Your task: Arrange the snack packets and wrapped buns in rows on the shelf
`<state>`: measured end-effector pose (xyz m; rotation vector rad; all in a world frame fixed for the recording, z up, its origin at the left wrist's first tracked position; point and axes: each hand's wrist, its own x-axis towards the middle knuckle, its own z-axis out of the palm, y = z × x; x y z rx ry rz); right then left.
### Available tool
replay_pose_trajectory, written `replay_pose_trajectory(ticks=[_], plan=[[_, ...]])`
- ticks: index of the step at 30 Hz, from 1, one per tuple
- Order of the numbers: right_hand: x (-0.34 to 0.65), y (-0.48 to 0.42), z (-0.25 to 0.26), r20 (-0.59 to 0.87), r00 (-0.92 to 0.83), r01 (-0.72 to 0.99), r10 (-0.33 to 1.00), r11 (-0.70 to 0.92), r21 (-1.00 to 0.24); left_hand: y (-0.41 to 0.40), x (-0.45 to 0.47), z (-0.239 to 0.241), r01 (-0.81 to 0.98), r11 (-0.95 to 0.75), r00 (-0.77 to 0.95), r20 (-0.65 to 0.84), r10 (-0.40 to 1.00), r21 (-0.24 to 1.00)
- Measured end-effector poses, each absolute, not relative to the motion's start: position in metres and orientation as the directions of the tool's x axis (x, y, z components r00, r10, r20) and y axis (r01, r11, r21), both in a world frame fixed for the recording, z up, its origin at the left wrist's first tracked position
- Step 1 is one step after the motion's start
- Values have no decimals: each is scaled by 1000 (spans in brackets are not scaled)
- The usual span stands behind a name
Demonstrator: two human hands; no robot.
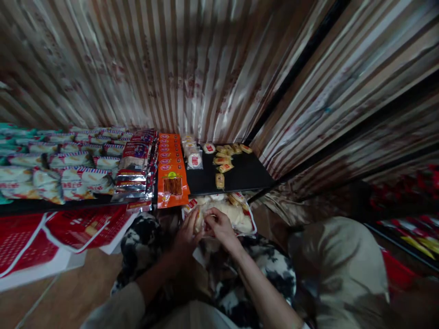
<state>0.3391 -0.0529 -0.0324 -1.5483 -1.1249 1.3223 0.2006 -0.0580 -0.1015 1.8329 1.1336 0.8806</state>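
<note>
Both my hands are close together over a white-rimmed container (253, 214) at my knees, which holds several wrapped pastries (236, 214). My left hand (188, 232) is closed on a clear plastic packet (199, 221) with something pale inside. From the other side my right hand (221, 228) pinches at the same packet, its fingertips touching it. The exact contents are blurred. Just beyond, on a black shelf (245, 171), lie several small yellow wrapped pastries (223, 161) and round white ones with red marks (195, 160).
Left along the shelf stand an orange snack packet (172, 169), dark red foil packets (133, 160) and rows of white bags (72, 160). Red baskets (78, 228) sit below on the floor. A person's knee (343, 260) is close on my right. Corrugated sheeting (154, 59) rises behind.
</note>
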Motion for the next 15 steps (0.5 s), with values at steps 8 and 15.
replay_pose_trajectory(ticks=[8,15], plan=[[344,-42,-26,-63,38,289,997,-71,-955,-34,198,-58,-49,214,168,-203,965,976],[347,-41,-49,271,-46,580,962,246,-776,-16,217,-33,-274,320,347,-217,912,907]])
